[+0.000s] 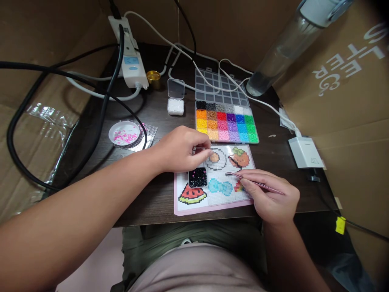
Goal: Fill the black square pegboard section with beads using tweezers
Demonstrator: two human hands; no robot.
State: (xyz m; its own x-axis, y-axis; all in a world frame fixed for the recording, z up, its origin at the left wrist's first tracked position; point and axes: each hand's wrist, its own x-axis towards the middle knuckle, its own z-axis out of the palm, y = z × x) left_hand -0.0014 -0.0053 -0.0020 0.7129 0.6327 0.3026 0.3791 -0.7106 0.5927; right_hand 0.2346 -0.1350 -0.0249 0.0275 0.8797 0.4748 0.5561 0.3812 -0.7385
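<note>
My right hand (270, 194) grips a pair of pinkish metal tweezers (263, 186), their tips above the middle of a clear pegboard (220, 198). Under the pegboard lies a pattern sheet (185, 207) with pixel pictures, including a watermelon (193, 195), an egg, an orange fruit and a blue shape. My left hand (185, 149) is closed, thumb and index finger pinched over the board's upper left. Whatever they hold is hidden. Just below that hand stands a small box of black beads (198, 178) with a few pink ones among them.
Behind the board is an open bead case (226, 123) sorted by colour. To the left are a white dish of pink beads (124, 133), a small white-filled box (175, 106) and a gold cup (153, 79). A power strip (132, 61), cables, bottle (273, 61) and charger (305, 152) surround them.
</note>
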